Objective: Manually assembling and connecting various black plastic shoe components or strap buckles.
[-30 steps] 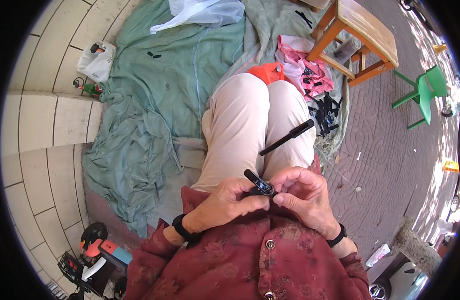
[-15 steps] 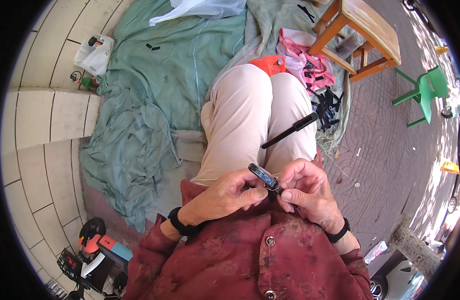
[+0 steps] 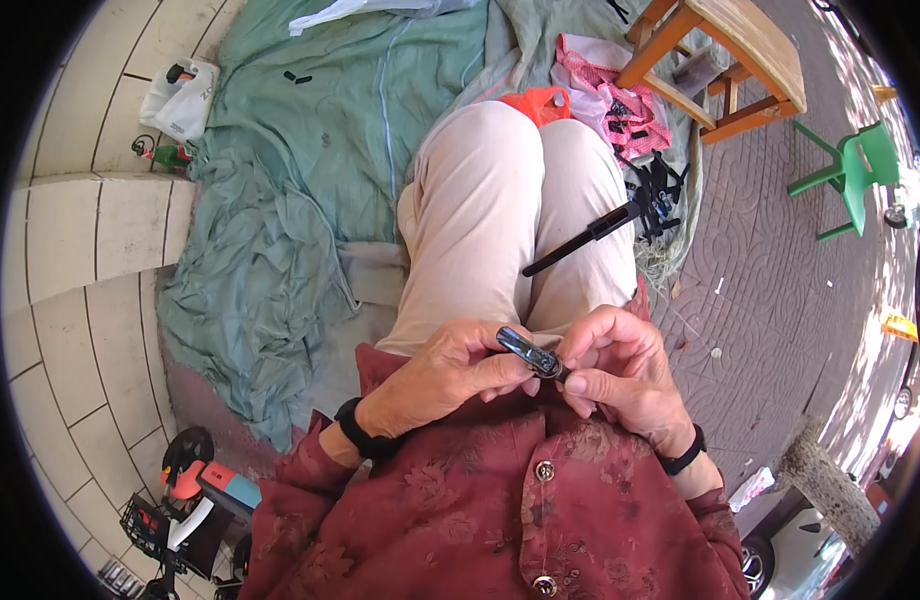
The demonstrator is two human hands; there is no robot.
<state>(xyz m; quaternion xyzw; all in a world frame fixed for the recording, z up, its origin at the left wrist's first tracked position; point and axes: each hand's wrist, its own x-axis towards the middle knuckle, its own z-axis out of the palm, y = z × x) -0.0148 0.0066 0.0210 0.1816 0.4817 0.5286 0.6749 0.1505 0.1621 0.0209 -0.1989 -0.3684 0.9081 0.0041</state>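
Above my lap my left hand (image 3: 450,380) is closed, thumb and fingers pinching a small glossy black oblong piece (image 3: 525,350), perhaps part of a strap. Its other end, narrow and dark, is pinched by the thumb and forefinger of my right hand (image 3: 625,375). My fingers hide part of the piece. A longer black strap-like strip (image 3: 580,240) with a wider end lies across my right thigh, beyond my hands and touched by neither. Several black strips (image 3: 658,195) are heaped on the ground right of my knees, beside a pink checked cloth (image 3: 635,115).
A wooden stool (image 3: 725,70) stands at the far right, with a green plastic chair (image 3: 850,175) beyond it. Green netting (image 3: 310,170) covers the ground at left, along a tiled wall (image 3: 70,240). A red bag (image 3: 538,103) sits beyond my knees. A toy-like vehicle (image 3: 195,500) is lower left.
The black piece has tilted a little between my fingers, and my left thumb has shifted slightly on it. Both hands keep their grip. The view has shifted slightly.
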